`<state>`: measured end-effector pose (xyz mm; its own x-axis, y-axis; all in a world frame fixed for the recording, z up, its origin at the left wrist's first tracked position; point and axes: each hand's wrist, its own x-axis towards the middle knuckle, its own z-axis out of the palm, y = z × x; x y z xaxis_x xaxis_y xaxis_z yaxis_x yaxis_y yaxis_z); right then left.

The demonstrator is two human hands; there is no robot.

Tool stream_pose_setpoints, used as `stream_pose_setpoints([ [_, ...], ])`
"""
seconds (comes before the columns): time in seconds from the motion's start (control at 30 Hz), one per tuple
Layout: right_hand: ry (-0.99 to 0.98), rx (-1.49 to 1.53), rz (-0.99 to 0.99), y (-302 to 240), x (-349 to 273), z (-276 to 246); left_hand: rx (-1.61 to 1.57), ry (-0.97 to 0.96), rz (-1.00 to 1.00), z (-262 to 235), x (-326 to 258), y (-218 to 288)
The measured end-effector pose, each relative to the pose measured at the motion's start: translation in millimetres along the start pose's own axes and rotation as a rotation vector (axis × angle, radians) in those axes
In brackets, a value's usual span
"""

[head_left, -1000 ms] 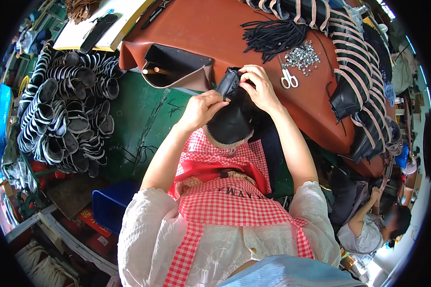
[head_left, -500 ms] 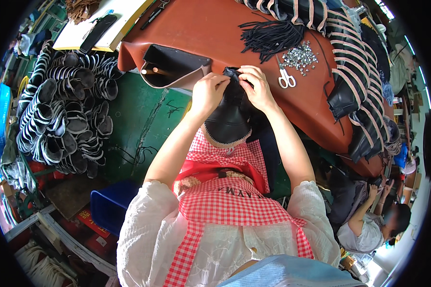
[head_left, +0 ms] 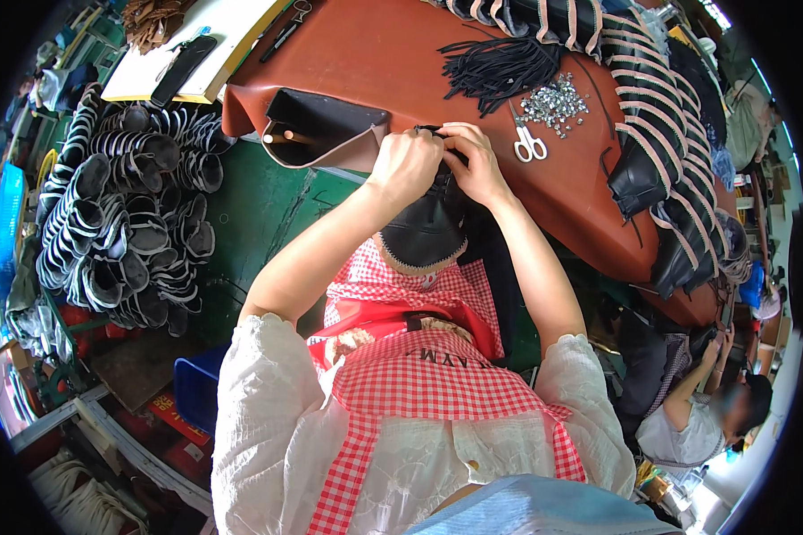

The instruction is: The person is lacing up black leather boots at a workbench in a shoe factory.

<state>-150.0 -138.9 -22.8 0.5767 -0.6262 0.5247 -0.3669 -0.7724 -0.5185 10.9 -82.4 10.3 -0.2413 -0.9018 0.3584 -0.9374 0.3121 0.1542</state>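
Observation:
A black leather shoe upper (head_left: 424, 234) with a pale stitched lower edge hangs over my red checked apron. My left hand (head_left: 408, 167) is closed at its top end, knuckles up, covering much of that part. Beside it my right hand (head_left: 476, 162) is closed too, its bent fingers pinching the upper's top edge. The two hands nearly touch. Whether a lace or some small part is also between the fingers cannot be seen. Nearest to the right hand on the brown table cover (head_left: 375, 53) lie white-handled scissors (head_left: 529, 144).
A heap of small metal pieces (head_left: 555, 105) and a bundle of black laces (head_left: 500, 69) lie behind the scissors. An open dark box (head_left: 326, 129) stands left of my hands. More uppers line the right (head_left: 647, 116); stacked ones fill the left (head_left: 134, 214). Another person (head_left: 700, 419) sits at right.
My left hand has moved right, closer to my right hand, and turned knuckles up over the upper's top. The left elbow has swung outward. The right hand has barely moved.

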Motion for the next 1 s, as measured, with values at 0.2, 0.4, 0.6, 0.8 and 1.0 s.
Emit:
stream_pose_setpoints([
  [0.2, 0.043, 0.164, 0.100, 1.7, -0.7, -24.6, -0.457, -0.091, -0.298, -25.4, -0.7, -24.7],
  [0.4, 0.039, 0.129, 0.155, 11.9, -10.5, -51.9, -0.964, 0.079, -0.631, -19.0, -37.7, -83.8],
  [0.6, -0.208, -0.171, 0.116, -3.2, -6.2, -59.3, -0.466, 0.248, -0.278, -37.3, -15.4, -26.9],
  [0.8, -0.547, -0.294, 0.452, -22.0, 21.9, -63.9, -0.207, 0.078, 0.328, -6.7, -0.1, 5.0],
  [1.0, -0.736, -0.211, 0.542, -6.8, 41.8, -62.6, -0.357, 0.002, 0.336, 8.2, 18.0, -2.6],
])
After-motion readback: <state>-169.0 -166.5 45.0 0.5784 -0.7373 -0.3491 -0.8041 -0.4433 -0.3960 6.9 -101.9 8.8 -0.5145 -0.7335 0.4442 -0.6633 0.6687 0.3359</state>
